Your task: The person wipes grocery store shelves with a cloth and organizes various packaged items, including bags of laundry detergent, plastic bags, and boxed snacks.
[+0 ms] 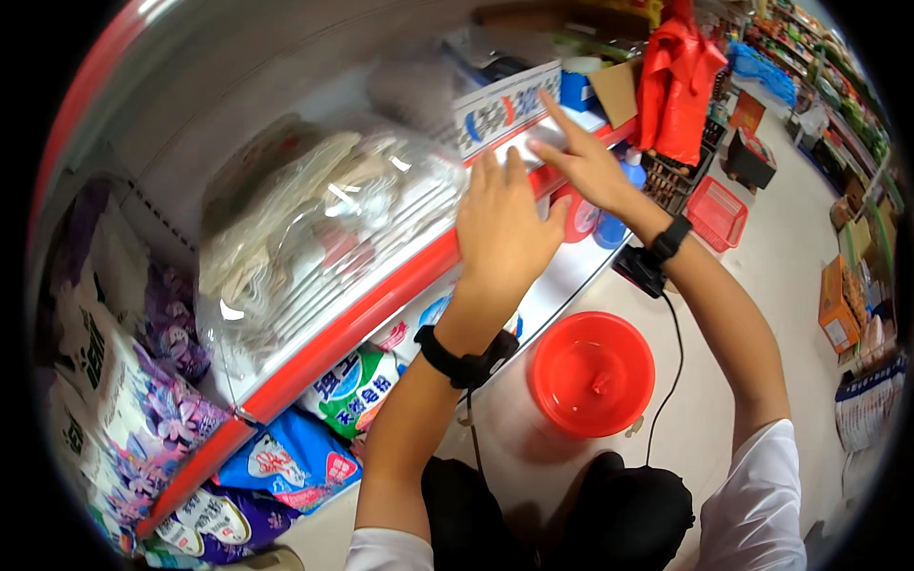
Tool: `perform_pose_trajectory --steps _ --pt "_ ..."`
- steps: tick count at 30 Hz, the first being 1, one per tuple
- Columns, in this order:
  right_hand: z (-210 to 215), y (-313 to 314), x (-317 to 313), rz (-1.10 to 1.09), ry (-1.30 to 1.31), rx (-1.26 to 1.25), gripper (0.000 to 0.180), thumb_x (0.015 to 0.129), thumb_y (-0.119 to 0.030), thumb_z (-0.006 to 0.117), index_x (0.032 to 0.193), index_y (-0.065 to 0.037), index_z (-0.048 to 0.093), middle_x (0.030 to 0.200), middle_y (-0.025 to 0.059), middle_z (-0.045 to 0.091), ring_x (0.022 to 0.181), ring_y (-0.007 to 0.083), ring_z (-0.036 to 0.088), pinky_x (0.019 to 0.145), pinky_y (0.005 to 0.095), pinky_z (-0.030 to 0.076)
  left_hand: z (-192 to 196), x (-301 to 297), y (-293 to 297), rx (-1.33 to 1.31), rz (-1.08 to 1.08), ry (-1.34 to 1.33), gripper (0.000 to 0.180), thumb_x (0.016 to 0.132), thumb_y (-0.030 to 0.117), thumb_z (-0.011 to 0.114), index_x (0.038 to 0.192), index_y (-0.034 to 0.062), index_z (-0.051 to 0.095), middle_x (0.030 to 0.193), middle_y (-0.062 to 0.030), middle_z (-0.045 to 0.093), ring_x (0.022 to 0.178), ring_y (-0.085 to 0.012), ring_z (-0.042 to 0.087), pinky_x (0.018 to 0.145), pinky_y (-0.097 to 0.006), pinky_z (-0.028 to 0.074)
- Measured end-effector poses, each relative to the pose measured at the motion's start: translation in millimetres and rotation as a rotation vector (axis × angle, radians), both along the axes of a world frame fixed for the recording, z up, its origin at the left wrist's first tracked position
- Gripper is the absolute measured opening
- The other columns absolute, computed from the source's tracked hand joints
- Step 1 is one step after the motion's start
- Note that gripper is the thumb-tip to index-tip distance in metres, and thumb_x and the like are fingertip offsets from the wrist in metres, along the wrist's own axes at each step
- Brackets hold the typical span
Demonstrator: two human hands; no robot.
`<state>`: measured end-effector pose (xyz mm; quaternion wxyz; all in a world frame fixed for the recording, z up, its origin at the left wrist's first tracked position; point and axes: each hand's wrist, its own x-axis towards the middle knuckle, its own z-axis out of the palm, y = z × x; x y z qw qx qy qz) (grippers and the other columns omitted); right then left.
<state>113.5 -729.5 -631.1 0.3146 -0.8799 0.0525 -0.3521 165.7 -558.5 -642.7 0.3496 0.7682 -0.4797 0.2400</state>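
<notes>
My left hand [506, 221] reaches over the red front edge of the shelf [381, 305]. Its fingers are stretched out and its thumb stands apart, with nothing held. Beside it, my right hand [588, 162] is spread, its index finger pointing toward a white printed cardboard box [509, 109] on the shelf. Whether that fingertip touches the box I cannot tell. Left of my hands lies a large clear plastic bag [324, 228] over pale stacked contents that I cannot make out. Past the box stand a blue container [577, 88] and a brown carton flap [617, 93].
Detergent bags [352, 390] fill the lower shelf, and purple-and-white bags [133, 400] stand at the left. A red plastic basin [592, 376] sits on the floor before my knees. Red plastic bags [678, 90] hang at the shelf's far end, near a red basket [716, 213]. Cables [678, 381] trail from my wrist straps.
</notes>
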Motion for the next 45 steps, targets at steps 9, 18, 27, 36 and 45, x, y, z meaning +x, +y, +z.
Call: perform_pose_trajectory --steps 9,18,27,36,45 --pt "-58 22 -46 0.062 -0.344 0.455 0.046 0.103 -0.02 0.058 0.143 0.0 0.049 0.14 0.0164 0.057 0.129 0.0218 0.055 0.108 0.0335 0.041 34 -8 25 -0.208 -0.168 0.12 0.037 0.088 0.022 0.067 0.117 -0.0015 0.067 0.117 -0.0219 0.067 0.111 -0.0396 0.063 0.096 -0.046 0.05" --pt "-133 13 -80 -0.048 0.063 0.63 0.029 0.104 -0.02 0.056 0.116 0.004 0.065 0.089 0.0078 0.069 0.084 0.0142 0.063 0.079 0.0285 0.05 65 -7 56 -0.258 -0.236 0.035 0.036 0.086 0.019 0.072 0.117 0.001 0.067 0.113 -0.0221 0.069 0.1 -0.0407 0.066 0.089 -0.044 0.052" --pt "-35 30 -139 -0.039 0.466 0.42 0.023 0.1 -0.018 0.057 0.109 -0.002 0.071 0.089 0.017 0.074 0.08 0.026 0.072 0.076 0.0352 0.055 147 -27 66 0.06 -0.627 0.21 0.038 0.088 0.015 0.074 0.124 0.0039 0.065 0.116 -0.0155 0.069 0.106 -0.0317 0.068 0.089 -0.039 0.055" --pt "19 69 -169 0.328 0.402 0.265 0.029 0.095 -0.025 0.058 0.116 -0.007 0.068 0.088 0.0179 0.072 0.081 0.0399 0.069 0.074 0.0483 0.055 262 -63 38 0.08 -0.802 0.299 0.036 0.083 0.012 0.078 0.117 0.0038 0.068 0.109 -0.012 0.072 0.097 -0.028 0.071 0.085 -0.038 0.057" --pt "222 72 -247 0.089 0.71 0.522 0.024 0.093 -0.024 0.066 0.109 -0.006 0.069 0.09 0.0132 0.074 0.083 0.0301 0.073 0.073 0.039 0.057 334 -104 75 0.296 -0.5 0.473 0.027 0.086 0.011 0.073 0.111 0.0046 0.071 0.105 -0.0104 0.074 0.092 -0.0295 0.071 0.081 -0.038 0.057"
